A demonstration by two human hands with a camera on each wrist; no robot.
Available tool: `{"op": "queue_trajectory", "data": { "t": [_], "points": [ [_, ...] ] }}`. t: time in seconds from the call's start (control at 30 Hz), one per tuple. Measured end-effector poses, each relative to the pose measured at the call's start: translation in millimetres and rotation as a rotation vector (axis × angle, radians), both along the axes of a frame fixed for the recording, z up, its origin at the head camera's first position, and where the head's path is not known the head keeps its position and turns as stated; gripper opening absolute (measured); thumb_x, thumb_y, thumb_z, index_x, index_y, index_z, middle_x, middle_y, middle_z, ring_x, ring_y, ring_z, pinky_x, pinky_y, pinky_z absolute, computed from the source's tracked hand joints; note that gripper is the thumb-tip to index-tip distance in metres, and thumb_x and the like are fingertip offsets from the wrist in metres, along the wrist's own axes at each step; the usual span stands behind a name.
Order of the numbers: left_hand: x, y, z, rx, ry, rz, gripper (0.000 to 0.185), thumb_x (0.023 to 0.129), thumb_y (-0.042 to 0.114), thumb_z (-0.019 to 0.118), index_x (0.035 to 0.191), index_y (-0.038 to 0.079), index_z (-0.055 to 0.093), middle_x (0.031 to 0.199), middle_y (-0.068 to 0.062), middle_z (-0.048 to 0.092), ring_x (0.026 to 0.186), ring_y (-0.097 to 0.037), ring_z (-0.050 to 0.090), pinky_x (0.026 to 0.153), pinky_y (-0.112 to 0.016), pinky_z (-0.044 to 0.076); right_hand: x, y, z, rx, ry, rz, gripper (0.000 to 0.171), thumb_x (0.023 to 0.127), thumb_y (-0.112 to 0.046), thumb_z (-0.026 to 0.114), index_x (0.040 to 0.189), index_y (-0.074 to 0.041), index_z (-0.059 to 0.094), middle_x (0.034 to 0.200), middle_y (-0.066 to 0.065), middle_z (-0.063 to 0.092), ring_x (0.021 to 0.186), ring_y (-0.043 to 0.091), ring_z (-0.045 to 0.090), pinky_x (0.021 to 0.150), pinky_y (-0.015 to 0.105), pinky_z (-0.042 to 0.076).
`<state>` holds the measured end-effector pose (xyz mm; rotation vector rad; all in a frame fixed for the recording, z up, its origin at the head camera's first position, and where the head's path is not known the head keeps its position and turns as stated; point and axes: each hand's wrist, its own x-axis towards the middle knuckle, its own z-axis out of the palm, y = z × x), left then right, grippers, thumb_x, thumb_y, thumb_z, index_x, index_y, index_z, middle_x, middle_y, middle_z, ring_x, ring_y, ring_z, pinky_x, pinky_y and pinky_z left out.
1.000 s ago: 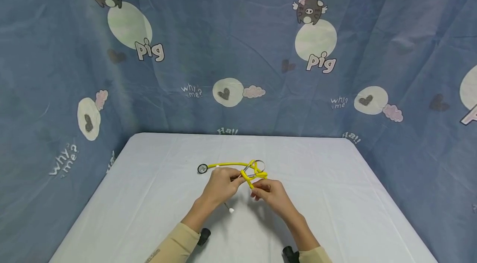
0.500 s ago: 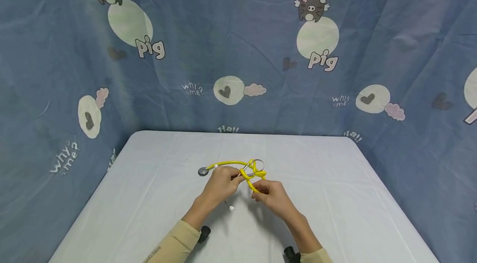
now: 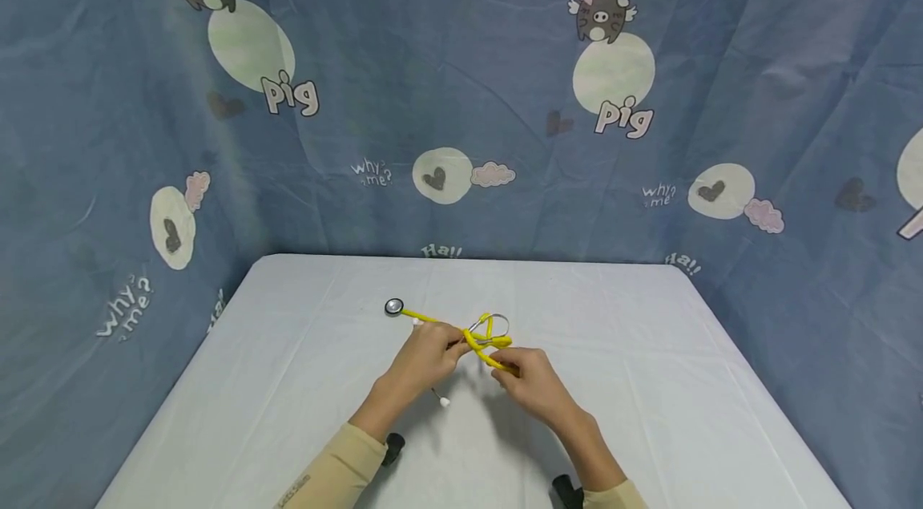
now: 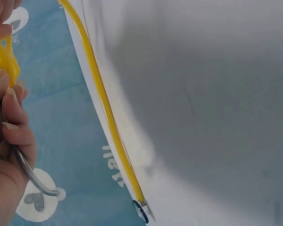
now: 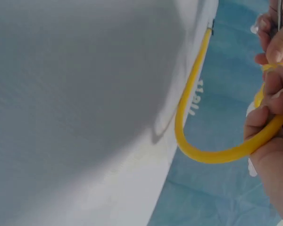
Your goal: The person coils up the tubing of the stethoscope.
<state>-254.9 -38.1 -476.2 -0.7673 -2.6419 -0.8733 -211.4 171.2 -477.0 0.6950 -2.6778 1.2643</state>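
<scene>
Stethoscope (image 3: pixel 461 329) tubing runs from both gripping hands toward the bench's far-left corner; left hand (image 3: pixel 425 355) lies nearer its chestpiece (image 3: pixel 393 307) than right hand (image 3: pixel 530 381).

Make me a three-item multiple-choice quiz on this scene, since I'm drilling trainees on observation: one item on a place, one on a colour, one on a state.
1. Where is the chest piece of the stethoscope?
A. to the left of both hands, at the end of the tube
B. inside the right hand
C. off the table

2. What colour is the stethoscope's tubing?
A. red
B. yellow
C. black

3. What is the right hand doing?
A. lying flat on the table
B. hanging empty
C. gripping the tubing in curled fingers

Answers:
1 A, the head view shows it out left of the left hand.
2 B, every view shows yellow.
3 C, the right wrist view shows the tube held.
</scene>
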Motion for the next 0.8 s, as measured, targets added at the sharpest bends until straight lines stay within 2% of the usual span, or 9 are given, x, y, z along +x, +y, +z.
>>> {"op": "queue_trajectory", "data": {
  "t": [0.17,0.37,0.47,0.57,0.7,0.8],
  "points": [
    [-1.2,-1.5,-1.3,-0.043,-0.023,-0.02,0.012,0.089,0.026,0.074,0.08,0.019,0.077,0.076,0.009,0.07,0.06,-0.003,0.048,0.056,-0.019,0.04,-1.5,-0.8,8.2,0.089,0.122,-0.007,0.015,0.085,0.0,0.073,0.099,-0.004,0.078,0.097,0.007,0.075,0.079,0.006,0.064,0.065,0.019,0.052],
    [-0.3,-4.3,2.2,-0.065,-0.102,-0.09,0.015,0.092,0.029,0.071,0.085,0.018,0.078,0.076,0.008,0.07,0.054,-0.003,0.045,0.05,-0.019,0.038,-5.0,-0.8,21.3,0.146,0.271,0.034,0.011,0.083,-0.001,0.076,0.092,-0.007,0.078,0.088,0.003,0.073,0.078,0.011,0.066,0.068,0.022,0.054],
    [0.4,-6.0,3.4,-0.079,-0.149,-0.133,0.016,0.093,0.031,0.069,0.092,0.019,0.079,0.081,0.008,0.072,0.054,-0.002,0.045,0.05,-0.019,0.039,-6.7,-0.6,24.9,0.162,0.305,0.044,0.012,0.081,-0.001,0.077,0.091,-0.008,0.078,0.088,0.002,0.074,0.084,0.013,0.068,0.073,0.025,0.056],
    [0.3,-7.8,4.9,-0.093,-0.151,-0.158,0.017,0.094,0.032,0.068,0.095,0.019,0.079,0.084,0.007,0.074,0.057,-0.001,0.048,0.053,-0.019,0.042,-8.3,-0.6,26.6,0.169,0.326,0.042,0.012,0.081,-0.002,0.078,0.091,-0.009,0.079,0.089,0.001,0.074,0.087,0.014,0.069,0.075,0.026,0.057],
    [-1.0,-8.8,9.6,-0.106,-0.13,-0.179,0.017,0.094,0.031,0.068,0.092,0.019,0.079,0.083,0.008,0.073,0.059,-0.001,0.049,0.054,-0.019,0.042,-10.3,-0.8,26.4,0.156,0.374,0.033,0.014,0.079,-0.003,0.08,0.091,-0.01,0.079,0.088,0.0,0.073,0.084,0.013,0.066,0.073,0.025,0.055],
    [-1.3,-8.6,12.5,-0.109,-0.139,-0.214,0.018,0.094,0.03,0.068,0.089,0.017,0.079,0.074,0.006,0.071,0.055,-0.001,0.044,0.052,-0.018,0.038,-10.9,-0.5,27.2,0.122,0.387,0.044,0.014,0.078,-0.002,0.081,0.089,-0.01,0.079,0.088,-0.002,0.07,0.081,0.01,0.064,0.07,0.022,0.054]
  ]
}}
